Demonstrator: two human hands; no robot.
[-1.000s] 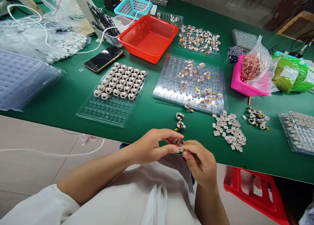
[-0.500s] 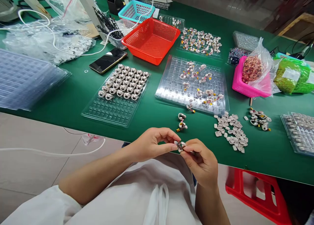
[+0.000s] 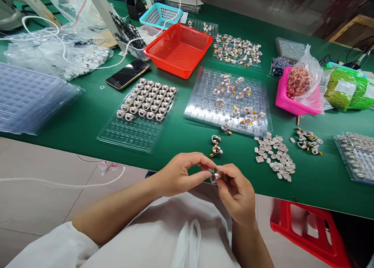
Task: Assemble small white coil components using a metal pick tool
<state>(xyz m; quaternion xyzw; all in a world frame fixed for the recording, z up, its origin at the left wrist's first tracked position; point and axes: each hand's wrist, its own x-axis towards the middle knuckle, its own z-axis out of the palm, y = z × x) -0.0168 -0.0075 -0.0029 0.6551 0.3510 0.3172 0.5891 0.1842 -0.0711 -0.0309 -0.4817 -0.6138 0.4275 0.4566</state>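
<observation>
Between my two hands, just over the table's front edge, is a small silvery earbud-like shell (image 3: 214, 177). My left hand (image 3: 182, 173) pinches its left side between thumb and fingertips. On the other side, my right hand (image 3: 237, 190) closes its thumb and fingers on the same piece; its exact inner parts are too small to make out. Beyond my fingers, loose earbud-like parts with yellow tabs (image 3: 216, 146) lie on the green table. To the right is a scatter of small pale caps (image 3: 274, 155).
A clear tray with rows of silvery shells (image 3: 146, 100) lies left. Stacked clear trays (image 3: 193, 102) hold loose parts. Behind stand a red basket (image 3: 179, 51) and a phone (image 3: 127, 74). A pink basket (image 3: 282, 92) stands right, a red stool (image 3: 309, 229) below.
The small shell has turned between my fingers. My right hand has shifted slightly left and its fingers have changed their grip; the left hand stays nearly in place.
</observation>
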